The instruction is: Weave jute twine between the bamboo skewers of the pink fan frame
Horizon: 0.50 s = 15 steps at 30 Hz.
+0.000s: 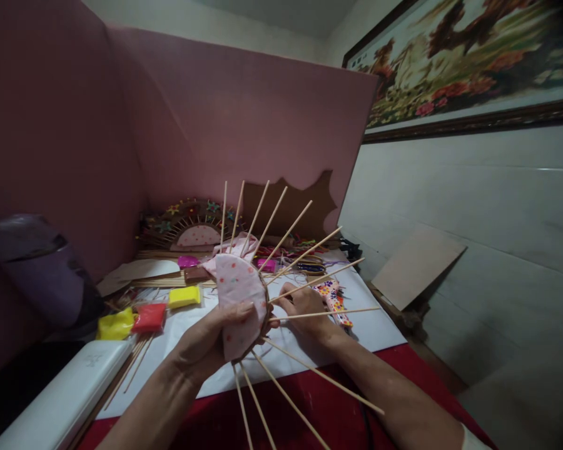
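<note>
My left hand point(211, 334) grips a half-round, cloth-covered piece point(239, 284), pale pink with small red spots, thumb flat on its face. Thin wooden sticks point(296, 219) fan out from its curved edge, upward, to the right and down toward me. My right hand point(304, 306) is at the right side of that edge, behind some of the sticks, with fingers curled and pinched together. What lies between those fingertips is hidden. Just right of that hand rests a flower-patterned glue gun point(333, 299) on the white sheet.
A finished-looking decorated fan point(197, 228) stands at the back beside a jagged brown cardboard point(291, 203). Red point(149, 318) and yellow packets point(184, 296) lie left, near a long white case point(70, 394). White paper point(375, 331) covers part of the red tablecloth point(413, 375).
</note>
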{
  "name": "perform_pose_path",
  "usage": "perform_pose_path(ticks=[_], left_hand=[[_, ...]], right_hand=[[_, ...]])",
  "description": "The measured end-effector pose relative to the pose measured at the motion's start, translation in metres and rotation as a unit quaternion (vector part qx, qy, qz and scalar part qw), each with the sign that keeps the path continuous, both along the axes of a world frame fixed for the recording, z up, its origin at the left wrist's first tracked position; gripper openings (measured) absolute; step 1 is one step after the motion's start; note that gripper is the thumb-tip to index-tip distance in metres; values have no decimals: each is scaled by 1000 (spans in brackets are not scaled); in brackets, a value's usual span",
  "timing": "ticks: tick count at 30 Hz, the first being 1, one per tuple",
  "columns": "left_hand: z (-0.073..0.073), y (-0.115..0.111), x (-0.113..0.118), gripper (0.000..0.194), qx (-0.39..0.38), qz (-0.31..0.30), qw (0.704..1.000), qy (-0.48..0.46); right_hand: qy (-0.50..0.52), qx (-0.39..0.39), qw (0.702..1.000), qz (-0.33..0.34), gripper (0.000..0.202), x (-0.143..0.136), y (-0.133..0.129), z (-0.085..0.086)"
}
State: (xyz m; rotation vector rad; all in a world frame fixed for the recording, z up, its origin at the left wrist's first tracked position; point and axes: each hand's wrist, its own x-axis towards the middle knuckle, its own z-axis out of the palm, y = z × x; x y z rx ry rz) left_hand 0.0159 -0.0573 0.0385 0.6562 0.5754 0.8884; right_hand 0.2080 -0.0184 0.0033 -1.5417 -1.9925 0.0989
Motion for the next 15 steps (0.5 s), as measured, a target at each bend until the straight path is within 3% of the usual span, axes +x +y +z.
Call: perform_pose_path(ticks=[4, 7, 9, 12, 15], left_hand=[[2, 2, 1, 24, 1, 6, 1000, 22], [5, 3, 1, 22, -7, 24, 999, 23], [7, 3, 1, 20, -15, 35, 999, 21], [9, 5, 0, 15, -30, 59, 998, 21], [9, 8, -2, 12, -35, 85, 995, 32]], right_hand=[[109, 28, 994, -3, 23, 14, 16, -4], [257, 23, 966, 22, 33, 24, 30, -5], [368, -23, 928, 54, 38, 30, 34, 0], [505, -121, 847, 113, 41, 37, 30, 15], [554, -171, 797, 168, 43, 44, 21, 30]])
